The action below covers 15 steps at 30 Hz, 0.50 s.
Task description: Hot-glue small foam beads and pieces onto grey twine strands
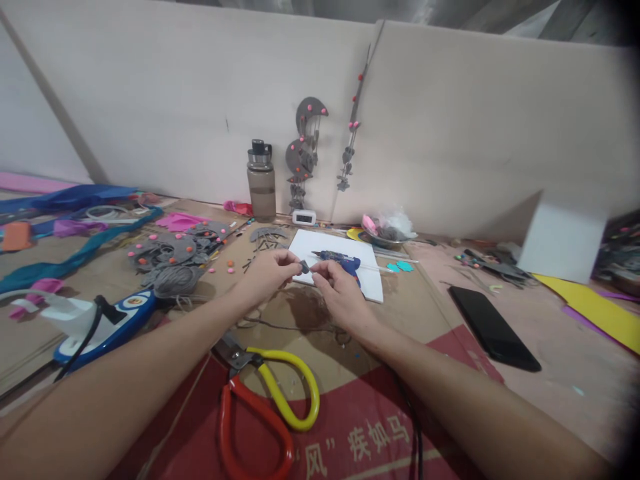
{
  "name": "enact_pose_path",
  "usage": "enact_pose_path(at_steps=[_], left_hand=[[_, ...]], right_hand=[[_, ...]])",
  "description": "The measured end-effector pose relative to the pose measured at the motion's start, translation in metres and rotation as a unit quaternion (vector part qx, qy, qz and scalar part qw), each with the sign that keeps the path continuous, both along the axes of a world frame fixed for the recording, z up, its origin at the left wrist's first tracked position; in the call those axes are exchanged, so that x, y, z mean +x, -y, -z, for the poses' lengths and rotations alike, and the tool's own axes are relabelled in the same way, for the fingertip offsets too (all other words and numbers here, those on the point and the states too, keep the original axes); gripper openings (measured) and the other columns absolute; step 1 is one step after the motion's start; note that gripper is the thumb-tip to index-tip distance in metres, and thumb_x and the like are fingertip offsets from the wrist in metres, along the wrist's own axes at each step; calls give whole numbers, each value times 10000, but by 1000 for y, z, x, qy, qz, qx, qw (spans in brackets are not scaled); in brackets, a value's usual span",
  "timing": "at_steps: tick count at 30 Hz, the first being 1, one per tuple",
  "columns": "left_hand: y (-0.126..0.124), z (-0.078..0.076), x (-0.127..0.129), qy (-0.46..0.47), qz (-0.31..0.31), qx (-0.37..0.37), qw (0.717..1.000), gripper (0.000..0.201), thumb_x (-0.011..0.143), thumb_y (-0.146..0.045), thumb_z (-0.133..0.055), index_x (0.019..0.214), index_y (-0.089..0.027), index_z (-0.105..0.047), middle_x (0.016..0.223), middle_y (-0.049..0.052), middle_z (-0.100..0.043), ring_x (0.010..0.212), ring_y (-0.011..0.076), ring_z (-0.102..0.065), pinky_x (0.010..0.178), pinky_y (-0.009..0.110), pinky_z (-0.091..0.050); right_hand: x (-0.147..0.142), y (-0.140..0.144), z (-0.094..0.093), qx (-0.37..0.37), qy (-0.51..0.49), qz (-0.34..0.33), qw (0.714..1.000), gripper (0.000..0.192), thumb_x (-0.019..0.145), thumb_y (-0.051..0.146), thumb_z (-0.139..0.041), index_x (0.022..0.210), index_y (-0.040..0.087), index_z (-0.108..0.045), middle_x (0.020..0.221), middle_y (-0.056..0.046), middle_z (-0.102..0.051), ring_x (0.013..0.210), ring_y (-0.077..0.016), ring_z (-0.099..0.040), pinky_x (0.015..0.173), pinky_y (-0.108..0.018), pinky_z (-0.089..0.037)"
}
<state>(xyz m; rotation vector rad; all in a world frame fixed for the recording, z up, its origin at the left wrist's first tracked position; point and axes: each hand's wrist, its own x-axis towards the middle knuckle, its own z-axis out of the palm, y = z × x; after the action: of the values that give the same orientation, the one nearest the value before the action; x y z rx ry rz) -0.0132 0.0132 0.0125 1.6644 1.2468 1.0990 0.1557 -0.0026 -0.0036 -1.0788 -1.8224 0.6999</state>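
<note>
My left hand (pixel 273 277) pinches a small dark grey piece (pixel 304 267) that looks like felt, above the near edge of a white board (pixel 373 270). Close on its right, my right hand (pixel 340 290) has thumb and forefinger pressed together by the same piece; whether it grips the piece or a thin cord is too small to tell. Behind my right hand a blue glue gun (pixel 345 258) lies on the board. Nearer to me, scissors (pixel 265 393) with one red and one yellow handle rest on the cardboard (pixel 350 407).
A power strip (pixel 120 320), grey yarn (pixel 175 280) and grey felt shapes with pompoms (pixel 170 252) lie left. A bottle (pixel 261 187) and small clock (pixel 304 217) stand by the wall. A phone (pixel 493 327) lies right. Felt ornaments (pixel 303 157) hang on the wall.
</note>
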Motion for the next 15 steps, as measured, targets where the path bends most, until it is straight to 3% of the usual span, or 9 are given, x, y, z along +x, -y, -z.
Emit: enact_pose_path(at_steps=[9, 12, 15], left_hand=[[7, -7, 4, -42, 7, 31, 999, 247, 699, -338, -585, 814, -130, -654, 560, -17, -554, 485, 85, -451, 465, 198, -347], [7, -3, 5, -21, 20, -2, 1000, 251, 689, -347, -609, 816, -136, -659, 573, -10, -576, 487, 88, -472, 459, 198, -349], [7, 2, 6, 29, 51, -55, 997, 263, 685, -366, -630, 819, -140, -655, 584, -6, -580, 466, 79, -470, 448, 198, -347]], right_hand=[[1, -1, 2, -7, -14, 23, 1000, 192, 812, 319, -493, 939, 186, -551, 775, 2, -579, 689, -133, -526, 649, -261, -409], [1, 0, -1, -9, -17, 37, 999, 224, 801, 352, -505, 946, 190, -556, 732, 11, -561, 662, -137, -504, 624, -259, -391], [2, -3, -2, -14, -24, 45, 999, 163, 789, 337, -494, 791, 187, -558, 720, 10, -560, 664, -134, -486, 628, -255, -377]])
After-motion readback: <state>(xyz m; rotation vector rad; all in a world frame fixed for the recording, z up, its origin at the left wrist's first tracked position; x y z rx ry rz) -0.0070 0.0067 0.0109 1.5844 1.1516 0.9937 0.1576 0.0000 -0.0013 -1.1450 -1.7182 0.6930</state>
